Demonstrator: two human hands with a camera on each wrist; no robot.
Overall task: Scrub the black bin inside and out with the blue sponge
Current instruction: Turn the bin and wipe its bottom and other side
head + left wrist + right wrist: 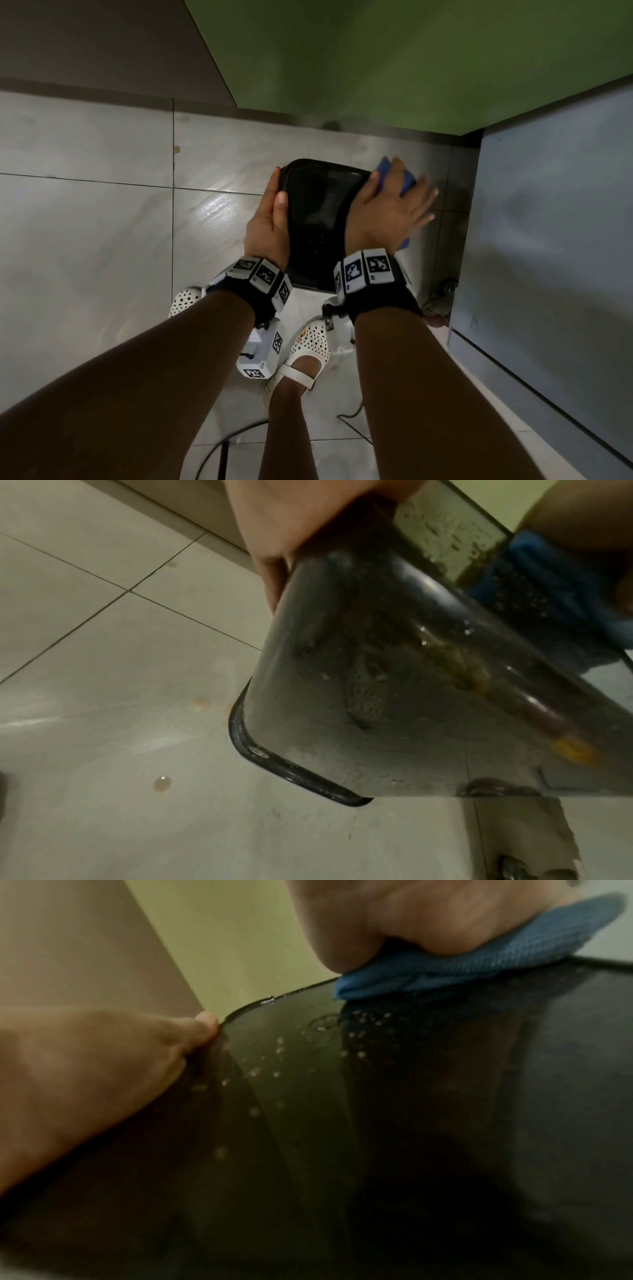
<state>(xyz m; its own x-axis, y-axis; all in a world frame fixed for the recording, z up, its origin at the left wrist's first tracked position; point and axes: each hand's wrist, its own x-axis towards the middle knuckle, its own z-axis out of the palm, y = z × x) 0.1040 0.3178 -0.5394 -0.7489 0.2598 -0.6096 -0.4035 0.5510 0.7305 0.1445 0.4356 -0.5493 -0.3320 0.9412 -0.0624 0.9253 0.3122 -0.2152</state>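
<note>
Being scrubbed on its outside, the black bin (317, 219) is standing on the tiled floor (102, 205) at centre, with the blue sponge (406, 181) being pressed by the flat, spread right hand (388, 209) against the bin's outer wall at about 2 o'clock. The 9 o'clock rim is being clasped by the left hand (269, 219), thumb hooked over the edge. Droplets and grime are still showing on the walls, so much scrubbing is judged as remaining, inside included.
</note>
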